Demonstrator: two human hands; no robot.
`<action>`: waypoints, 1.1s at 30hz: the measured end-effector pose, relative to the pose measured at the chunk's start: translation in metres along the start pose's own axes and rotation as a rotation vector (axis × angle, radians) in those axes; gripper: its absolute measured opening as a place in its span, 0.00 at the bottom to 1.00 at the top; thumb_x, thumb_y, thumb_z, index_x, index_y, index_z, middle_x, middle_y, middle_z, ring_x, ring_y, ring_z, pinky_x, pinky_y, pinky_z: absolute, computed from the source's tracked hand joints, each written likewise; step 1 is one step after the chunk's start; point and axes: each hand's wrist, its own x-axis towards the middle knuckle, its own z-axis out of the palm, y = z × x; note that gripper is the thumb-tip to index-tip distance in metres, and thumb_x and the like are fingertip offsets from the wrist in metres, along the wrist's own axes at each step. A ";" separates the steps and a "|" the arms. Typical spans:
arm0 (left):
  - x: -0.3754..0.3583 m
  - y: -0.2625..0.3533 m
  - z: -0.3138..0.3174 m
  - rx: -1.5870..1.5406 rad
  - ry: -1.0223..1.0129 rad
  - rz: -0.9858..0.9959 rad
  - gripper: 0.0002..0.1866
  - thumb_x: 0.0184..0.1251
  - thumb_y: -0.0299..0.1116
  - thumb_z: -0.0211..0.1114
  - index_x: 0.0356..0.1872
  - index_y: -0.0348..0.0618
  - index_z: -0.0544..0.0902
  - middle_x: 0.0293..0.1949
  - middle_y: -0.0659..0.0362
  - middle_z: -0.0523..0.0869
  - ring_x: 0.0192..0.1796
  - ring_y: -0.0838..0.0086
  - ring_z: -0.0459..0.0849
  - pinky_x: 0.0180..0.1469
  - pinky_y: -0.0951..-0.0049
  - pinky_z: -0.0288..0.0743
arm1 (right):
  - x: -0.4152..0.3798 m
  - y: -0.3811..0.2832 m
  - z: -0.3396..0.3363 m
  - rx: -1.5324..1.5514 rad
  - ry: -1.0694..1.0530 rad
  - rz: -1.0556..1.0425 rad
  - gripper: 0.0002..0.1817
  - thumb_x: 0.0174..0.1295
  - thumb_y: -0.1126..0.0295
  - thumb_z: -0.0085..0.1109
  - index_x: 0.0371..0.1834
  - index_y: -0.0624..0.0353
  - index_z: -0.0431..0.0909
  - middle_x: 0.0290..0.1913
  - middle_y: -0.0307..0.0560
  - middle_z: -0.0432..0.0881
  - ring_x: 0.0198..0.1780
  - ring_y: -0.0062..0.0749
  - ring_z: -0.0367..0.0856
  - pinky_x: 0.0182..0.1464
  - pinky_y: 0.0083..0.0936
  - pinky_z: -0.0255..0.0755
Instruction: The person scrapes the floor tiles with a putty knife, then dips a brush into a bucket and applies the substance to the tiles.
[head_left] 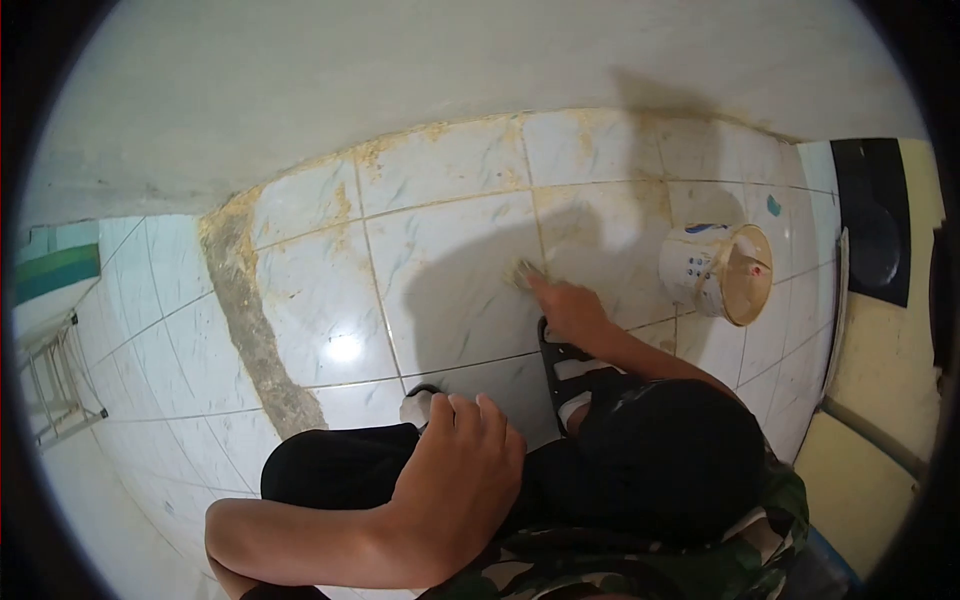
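Note:
My right hand (572,315) reaches out over the white tiled floor (450,240), closed on a small pale-yellow frayed pad (521,273) that touches a tile. Whether the pad is a sponge, a brush or a wad of fibre cannot be made out. My left hand (465,440) hangs loosely in front of my left knee, its fingers slightly apart and nothing visible in them. To the right of my right hand a white plastic bucket (690,262) with a beige-smeared rim faces partly toward me.
Sandy yellow residue lines the tile joints and the foot of the grey wall (480,60). A rough bare cement strip (240,300) runs along the left. Farther left are a metal rack (62,385) and a green-banded object (58,275). A black panel (872,220) stands at the right.

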 end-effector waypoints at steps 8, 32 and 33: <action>0.016 -0.002 -0.014 0.016 -0.079 0.042 0.24 0.74 0.33 0.60 0.66 0.28 0.76 0.65 0.34 0.79 0.66 0.44 0.80 0.72 0.48 0.69 | 0.012 0.008 -0.003 0.106 0.177 0.097 0.22 0.76 0.62 0.53 0.70 0.53 0.75 0.33 0.61 0.85 0.37 0.58 0.87 0.39 0.53 0.80; 0.042 -0.021 -0.017 -0.186 -0.174 -0.105 0.25 0.73 0.37 0.67 0.67 0.37 0.77 0.66 0.38 0.80 0.68 0.47 0.79 0.72 0.53 0.69 | -0.089 0.102 -0.004 0.233 0.227 0.601 0.22 0.74 0.65 0.56 0.69 0.52 0.76 0.32 0.66 0.85 0.39 0.64 0.87 0.44 0.58 0.79; 0.046 -0.021 -0.016 -0.164 -0.185 -0.099 0.25 0.73 0.37 0.67 0.67 0.37 0.77 0.66 0.38 0.80 0.68 0.47 0.79 0.72 0.53 0.70 | -0.071 0.112 -0.010 0.231 0.230 0.613 0.22 0.74 0.65 0.56 0.69 0.52 0.76 0.32 0.66 0.85 0.39 0.64 0.87 0.44 0.58 0.79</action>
